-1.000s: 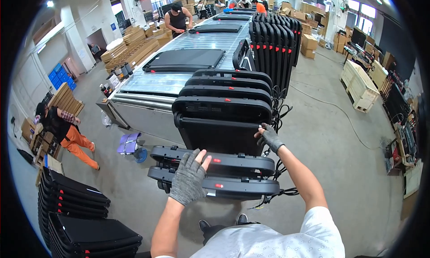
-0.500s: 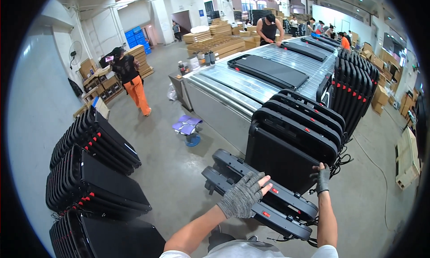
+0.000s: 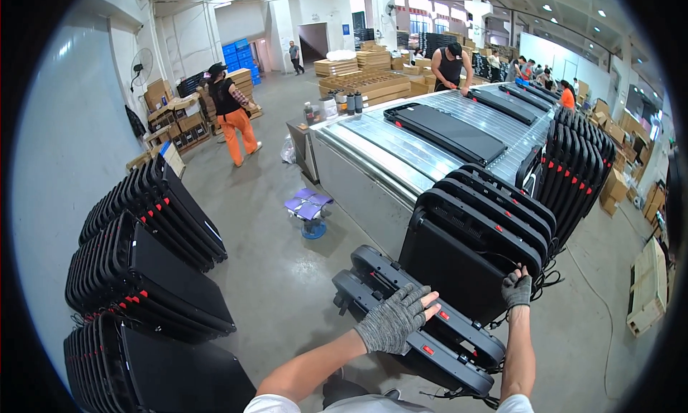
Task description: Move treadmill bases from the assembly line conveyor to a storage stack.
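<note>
My left hand (image 3: pixel 393 318), in a grey fingerless glove, lies across the upper ends of two black walking pads standing on edge close to me. Its fingers stretch over the nearer (image 3: pixel 390 270) of the pair's rails, beside a red switch (image 3: pixel 443 315). My right hand (image 3: pixel 517 287), gloved alike, is raised at the corner of another upright walking pad (image 3: pixel 451 259). Its fingers are pinched together on what looks like a thin black cable running along that pad's edge. The fingertips partly hide the cable.
A metal roller table (image 3: pixel 358 144) carries a flat walking pad (image 3: pixel 448 130). Leaning stacks of walking pads (image 3: pixel 172 277) stand at left, more (image 3: pixel 577 155) at right. A stool with a purple cover (image 3: pixel 308 205) is on the floor. A person (image 3: pixel 233 116) walks at left; another (image 3: pixel 451 65) works at the table.
My right hand has moved to the upright pad's corner, and its spread fingers have closed. My left hand stays on the near pads. The person in orange trousers has turned.
</note>
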The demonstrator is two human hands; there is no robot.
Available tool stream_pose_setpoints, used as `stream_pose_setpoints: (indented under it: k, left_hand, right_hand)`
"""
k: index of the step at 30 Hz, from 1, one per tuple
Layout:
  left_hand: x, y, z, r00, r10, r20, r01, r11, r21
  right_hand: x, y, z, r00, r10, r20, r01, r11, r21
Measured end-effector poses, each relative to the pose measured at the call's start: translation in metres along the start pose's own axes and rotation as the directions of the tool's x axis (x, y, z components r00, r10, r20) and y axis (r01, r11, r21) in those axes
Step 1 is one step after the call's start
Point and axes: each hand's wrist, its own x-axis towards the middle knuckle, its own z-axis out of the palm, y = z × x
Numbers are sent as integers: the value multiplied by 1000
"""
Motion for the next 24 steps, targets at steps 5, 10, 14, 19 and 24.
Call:
stream_pose_setpoints:
  k: [5, 10, 14, 19, 24]
  left_hand:
    - [-3, 1, -9, 999, -17, 30, 20, 996, -83]
    - [6, 3, -9, 1000, -12, 14, 13, 997, -74]
    - [5, 0, -4, 999, 5, -40, -8, 997, -81]
    - [7, -2, -11, 998, -14, 61, 16, 1000, -18]
    - [6, -5, -5, 998, -9, -59, 7, 999, -36]
  right_hand:
    - [-46, 30, 39, 941, 119, 317, -101, 992, -72]
    - [-58, 15, -79, 1000, 24, -10, -10, 15, -1000]
    - [-34, -29, -145, 926, -363, 101, -157, -615, -772]
    - [-69, 33, -67, 985, -161, 55, -86, -748, -658]
    - [-101, 49, 32, 796, 138, 590, 431, -813, -392]
